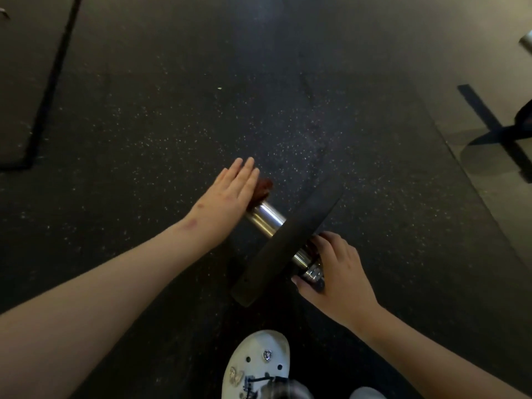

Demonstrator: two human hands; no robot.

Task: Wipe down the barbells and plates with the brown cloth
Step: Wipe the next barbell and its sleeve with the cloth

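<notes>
At the near edge of the black speckled rubber floor, a white shoe decorated with small charms is seen, its toe pointed away.

Just beyond it, toward the right, the right hand is wrapped round the chrome part of the barbell on the near side of the plate; the fingers are curled over the metal and the thumb is tucked beneath it, so a firm grasp is shown.

The black plate is threaded on the bar and is seen edge-on, tilted, with its lower rim against the floor. On the far side of the plate the polished sleeve of the barbell is exposed and runs up and to the left.

The outer end of that sleeve is covered by the brown cloth, of which only a crumpled part is visible. The cloth is pressed against the sleeve end by the left hand, which is laid flat, fingers straight and held together, nothing being clutched.

Farther off, at the left edge of the floor, a dark seam is drawn between mat sections. Along the right edge, a paler smooth floor is met, on which a dark cross-shaped base is set. In the far right corner, a chrome piece is partly cut off by the frame.
</notes>
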